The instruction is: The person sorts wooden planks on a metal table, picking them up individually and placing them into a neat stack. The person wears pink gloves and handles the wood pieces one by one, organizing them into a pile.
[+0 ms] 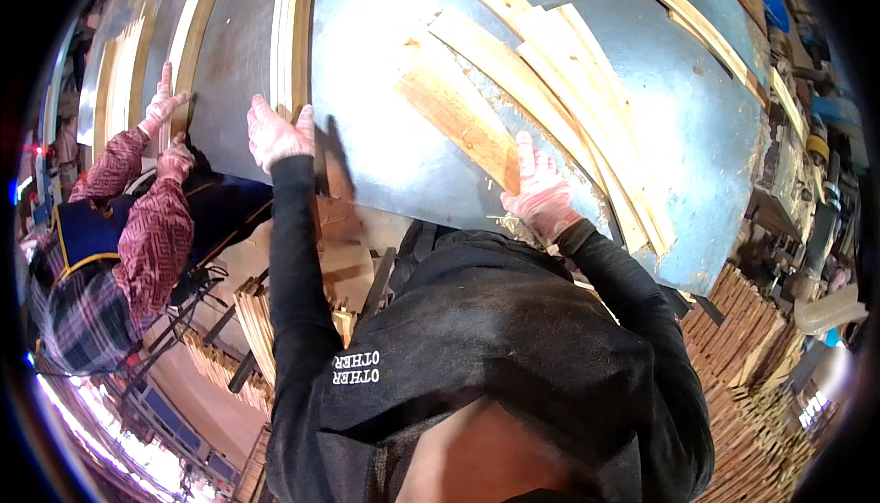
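My left hand [280,135], in a pale pink glove, is at the near end of a small bundle of narrow wooden strips [291,40]. Its fingers and thumb are spread around that end. Further right, my gloved right hand [543,193] rests against the near end of a wide, flat wooden board [463,123] that lies slanted on the metal table [367,159]. One finger stretches along the board's right edge, with the thumb by its near end. Beside this board, several longer light planks [587,104] overlap in a loose fan.
To my left, a co-worker's gloved hands [165,104] touch an upright strip stack [195,27]; another stack [126,77] stands beyond. Sawdust and chips lie near the fanned planks. Large piles of boards [742,366] stand at the lower right. Machinery [816,219] lines the right side.
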A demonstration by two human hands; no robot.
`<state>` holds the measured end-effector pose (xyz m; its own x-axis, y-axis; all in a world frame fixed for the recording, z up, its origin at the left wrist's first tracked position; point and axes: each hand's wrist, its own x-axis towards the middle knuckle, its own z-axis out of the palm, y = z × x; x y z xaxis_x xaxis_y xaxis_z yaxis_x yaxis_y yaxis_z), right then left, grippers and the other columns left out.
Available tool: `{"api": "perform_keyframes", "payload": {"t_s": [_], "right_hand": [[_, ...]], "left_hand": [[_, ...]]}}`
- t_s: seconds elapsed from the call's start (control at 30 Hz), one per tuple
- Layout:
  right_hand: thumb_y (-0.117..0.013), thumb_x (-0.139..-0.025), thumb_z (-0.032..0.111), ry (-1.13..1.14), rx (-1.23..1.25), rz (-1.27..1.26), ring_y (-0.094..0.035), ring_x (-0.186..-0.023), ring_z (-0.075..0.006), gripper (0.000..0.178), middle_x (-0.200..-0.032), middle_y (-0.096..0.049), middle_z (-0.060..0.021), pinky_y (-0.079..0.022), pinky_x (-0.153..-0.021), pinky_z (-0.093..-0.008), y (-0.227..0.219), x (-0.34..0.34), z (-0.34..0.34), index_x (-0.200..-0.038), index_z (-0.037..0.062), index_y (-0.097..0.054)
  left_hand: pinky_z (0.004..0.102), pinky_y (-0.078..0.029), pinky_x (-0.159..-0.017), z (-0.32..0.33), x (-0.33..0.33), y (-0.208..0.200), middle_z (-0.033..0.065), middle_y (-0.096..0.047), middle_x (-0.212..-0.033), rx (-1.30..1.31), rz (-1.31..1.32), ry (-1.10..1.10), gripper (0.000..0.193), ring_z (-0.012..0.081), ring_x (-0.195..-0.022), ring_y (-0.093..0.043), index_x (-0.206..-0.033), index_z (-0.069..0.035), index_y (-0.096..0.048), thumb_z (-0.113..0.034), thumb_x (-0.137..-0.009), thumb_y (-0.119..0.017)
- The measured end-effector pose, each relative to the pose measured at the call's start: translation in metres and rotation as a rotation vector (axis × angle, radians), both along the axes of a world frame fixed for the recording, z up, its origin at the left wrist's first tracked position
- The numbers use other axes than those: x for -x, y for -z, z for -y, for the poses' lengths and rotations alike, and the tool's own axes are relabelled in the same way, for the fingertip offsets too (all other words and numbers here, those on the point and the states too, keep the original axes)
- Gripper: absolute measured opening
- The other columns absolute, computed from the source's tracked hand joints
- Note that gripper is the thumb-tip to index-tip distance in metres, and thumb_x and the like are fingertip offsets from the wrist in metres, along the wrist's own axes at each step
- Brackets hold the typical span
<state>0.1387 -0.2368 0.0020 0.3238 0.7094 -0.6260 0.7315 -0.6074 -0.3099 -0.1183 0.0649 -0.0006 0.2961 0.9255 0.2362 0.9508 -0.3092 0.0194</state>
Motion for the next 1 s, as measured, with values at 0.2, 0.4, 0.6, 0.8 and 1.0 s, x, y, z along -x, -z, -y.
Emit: {"api": "perform_keyframes", "payload": {"t_s": [0.2,0.4,0.6,0.8,1.0], "right_hand": [[-0.075,-0.084,0.035,0.35,-0.541,-0.893,-0.063,-0.096,-0.0203,0.07,-0.11,-0.067,-0.0138,-0.051,-0.087,-0.0301,-0.005,-0.067,-0.051,-0.135,-0.0051,-0.048],[-0.061,-0.094,0.036,0.581,-0.494,-0.887,-0.065,-0.088,-0.0178,0.042,-0.098,-0.07,-0.0122,-0.052,-0.076,-0.0307,0.007,-0.094,-0.074,-0.11,-0.0023,-0.062],[-0.051,-0.097,0.037,0.02,-0.517,-0.164,-0.061,-0.109,-0.0329,0.042,-0.113,-0.066,-0.0175,-0.045,-0.096,-0.0417,-0.005,-0.067,-0.075,-0.115,0.0008,-0.063],[-0.079,-0.067,0.049,0.158,0.024,0.453,-0.027,-0.142,-0.0374,0.11,-0.151,-0.032,-0.0248,-0.021,-0.117,-0.0443,-0.031,-0.107,0.068,-0.152,0.0082,-0.023],[-0.076,-0.071,0.031,0.205,-0.224,0.239,-0.054,-0.122,-0.0316,0.093,-0.136,-0.05,-0.0226,-0.043,-0.103,-0.0391,-0.001,-0.162,0.138,-0.148,0.0053,-0.031]], "left_hand": [[0.0479,-0.05,-0.089,0.112,-0.088,0.059,0.0117,-0.06,-0.11,1.71,1.767,0.314,0.04,0.0222,-0.098,-0.059,-0.12,-0.007,-0.054,-0.03,-0.09,-0.065],[0.0412,-0.049,-0.096,0.129,-0.174,0.038,0.0114,-0.063,-0.115,1.519,1.747,-0.424,0.033,0.0254,-0.108,-0.06,-0.119,-0.003,-0.054,-0.008,-0.088,-0.065],[0.0361,-0.047,-0.092,0.158,-0.169,0.052,0.0097,-0.064,-0.11,1.416,1.621,-0.31,0.03,0.0202,-0.103,-0.059,-0.112,-0.002,-0.062,-0.014,-0.086,-0.071],[0.0364,-0.046,-0.091,0.158,-0.165,0.06,0.0114,-0.067,-0.106,1.26,1.457,-0.42,0.037,0.0204,-0.104,-0.06,-0.112,0.001,-0.063,-0.015,-0.081,-0.077],[0.0309,-0.053,-0.078,0.114,-0.151,0.041,0.0092,-0.068,-0.099,1.134,1.487,-0.147,0.032,0.0183,-0.085,-0.065,-0.11,0.001,-0.06,-0.01,-0.083,-0.074]]}}
